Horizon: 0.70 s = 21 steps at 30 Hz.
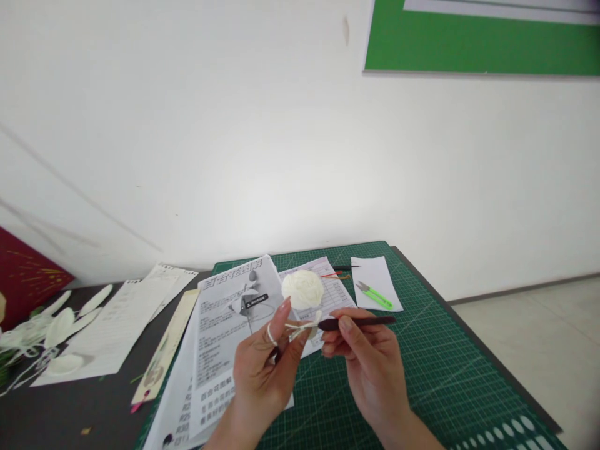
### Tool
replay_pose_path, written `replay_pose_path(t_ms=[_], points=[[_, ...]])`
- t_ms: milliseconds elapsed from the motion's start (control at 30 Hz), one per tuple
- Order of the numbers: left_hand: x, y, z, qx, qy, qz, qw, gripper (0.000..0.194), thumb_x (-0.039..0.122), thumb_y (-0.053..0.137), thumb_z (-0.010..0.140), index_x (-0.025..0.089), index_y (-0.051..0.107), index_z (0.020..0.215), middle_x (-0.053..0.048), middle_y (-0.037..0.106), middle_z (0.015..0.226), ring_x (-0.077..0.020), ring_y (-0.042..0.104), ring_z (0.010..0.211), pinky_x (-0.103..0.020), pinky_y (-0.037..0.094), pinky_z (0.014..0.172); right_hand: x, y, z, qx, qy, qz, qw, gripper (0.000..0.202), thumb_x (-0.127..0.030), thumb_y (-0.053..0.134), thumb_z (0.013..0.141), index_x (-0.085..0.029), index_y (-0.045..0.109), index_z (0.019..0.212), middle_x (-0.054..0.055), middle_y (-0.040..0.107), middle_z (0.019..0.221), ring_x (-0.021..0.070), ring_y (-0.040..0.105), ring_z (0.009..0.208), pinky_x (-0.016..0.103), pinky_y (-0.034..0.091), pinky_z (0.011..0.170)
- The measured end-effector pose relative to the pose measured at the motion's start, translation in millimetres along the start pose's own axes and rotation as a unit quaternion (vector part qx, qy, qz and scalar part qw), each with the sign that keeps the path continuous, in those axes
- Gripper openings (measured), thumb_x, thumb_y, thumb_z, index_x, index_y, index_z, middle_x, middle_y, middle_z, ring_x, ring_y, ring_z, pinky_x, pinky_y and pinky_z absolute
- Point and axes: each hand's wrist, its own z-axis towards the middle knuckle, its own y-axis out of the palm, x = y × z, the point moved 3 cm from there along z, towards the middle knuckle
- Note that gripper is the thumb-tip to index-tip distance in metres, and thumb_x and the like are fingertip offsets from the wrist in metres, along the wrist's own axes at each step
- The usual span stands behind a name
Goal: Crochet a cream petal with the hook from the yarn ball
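My right hand is closed around the dark handle of a crochet hook, which points left. Its tip meets a small piece of white yarn work pinched in my left hand. A strand of yarn loops over a raised finger of my left hand. Just beyond both hands sits a ball of white yarn on a printed form. The hook's tip is too small to make out, and my fingers partly hide the crocheted piece.
Under everything lies a green cutting mat. Light green thread snips rest on white paper at right. Pattern sheets and a bookmark-like ruler lie left. White crocheted petals are at far left. A wall stands behind.
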Motion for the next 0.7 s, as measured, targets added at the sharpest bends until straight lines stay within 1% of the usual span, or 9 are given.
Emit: replay_pose_path(t_ms=[133,200,233,300,367,400,467,600,700], points=[[-4,2.0,-6,0.061,-0.055,0.065,0.995,0.045,0.02,0.074,0.073,0.025,0.067,0.117,0.006,0.062,0.057,-0.0084,0.046,0.048,-0.019,0.042,0.05,1,0,-6,-0.026,-0.132,-0.105,0.985,0.012,-0.018,0.063,0.086,-0.023,0.071,0.094,0.002,0.075,0.073,0.0132,0.07,0.058,0.021,0.059,0.056],[-5,3.2,-8,0.094,-0.078,0.063,0.99,0.045,0.019,0.074,0.072,0.022,0.068,0.116,0.006,0.06,0.057,-0.0074,0.044,0.048,-0.018,0.041,0.051,-3,2,-11,-0.039,-0.233,-0.194,0.952,0.023,-0.01,0.059,0.086,-0.024,0.07,0.101,0.003,0.075,0.081,0.0147,0.072,0.064,0.023,0.061,0.059],[-5,3.9,-8,0.105,-0.091,0.037,0.99,0.047,0.018,0.075,0.071,0.022,0.067,0.117,0.007,0.059,0.057,-0.0067,0.043,0.048,-0.017,0.04,0.051,-7,3,-14,-0.058,-0.299,-0.251,0.919,0.028,-0.007,0.058,0.085,-0.023,0.069,0.105,0.005,0.075,0.085,0.0161,0.072,0.067,0.025,0.061,0.061],[-4,5.8,-5,0.1,-0.144,-0.077,0.982,0.056,0.017,0.077,0.068,0.026,0.064,0.122,0.008,0.054,0.057,-0.0053,0.041,0.049,-0.015,0.038,0.05,-13,8,-22,-0.125,-0.433,-0.369,0.813,0.035,-0.004,0.056,0.083,-0.018,0.066,0.113,0.01,0.074,0.089,0.0195,0.071,0.075,0.03,0.061,0.066],[-3,8.6,-1,0.064,-0.226,-0.224,0.946,0.063,0.015,0.079,0.065,0.029,0.061,0.124,0.009,0.048,0.058,-0.0034,0.039,0.047,-0.013,0.036,0.048,-16,11,-27,-0.206,-0.518,-0.448,0.699,0.038,-0.005,0.055,0.084,-0.011,0.062,0.12,0.014,0.073,0.088,0.0221,0.07,0.081,0.032,0.061,0.069],[-2,9.5,1,0.045,-0.263,-0.278,0.923,0.064,0.013,0.08,0.063,0.028,0.062,0.123,0.009,0.047,0.059,-0.002,0.038,0.046,-0.011,0.034,0.047,-17,11,-28,-0.23,-0.535,-0.458,0.672,0.038,-0.005,0.053,0.085,-0.009,0.06,0.122,0.015,0.073,0.087,0.0224,0.07,0.083,0.032,0.061,0.07],[2,9.6,4,0.013,-0.308,-0.336,0.89,0.062,0.008,0.079,0.063,0.025,0.064,0.12,0.009,0.046,0.058,-0.0002,0.035,0.043,-0.01,0.03,0.043,-19,8,-25,-0.238,-0.528,-0.431,0.692,0.038,-0.004,0.051,0.085,-0.009,0.059,0.122,0.015,0.072,0.09,0.0214,0.069,0.084,0.031,0.06,0.068],[7,8.2,6,-0.023,-0.337,-0.369,0.866,0.059,0.005,0.076,0.066,0.023,0.064,0.121,0.008,0.046,0.053,-0.0002,0.033,0.042,-0.01,0.028,0.043,-19,4,-16,-0.185,-0.431,-0.329,0.82,0.038,0.001,0.053,0.082,-0.02,0.067,0.111,0.008,0.071,0.088,0.0156,0.064,0.067,0.028,0.055,0.057],[8,7.9,5,-0.033,-0.337,-0.371,0.865,0.06,0.003,0.075,0.066,0.022,0.064,0.121,0.007,0.05,0.056,-0.0006,0.033,0.043,-0.011,0.028,0.043,-17,1,-13,-0.165,-0.366,-0.276,0.873,0.034,0.0,0.056,0.081,-0.022,0.07,0.103,0.004,0.068,0.078,0.0145,0.061,0.062,0.028,0.052,0.054]])
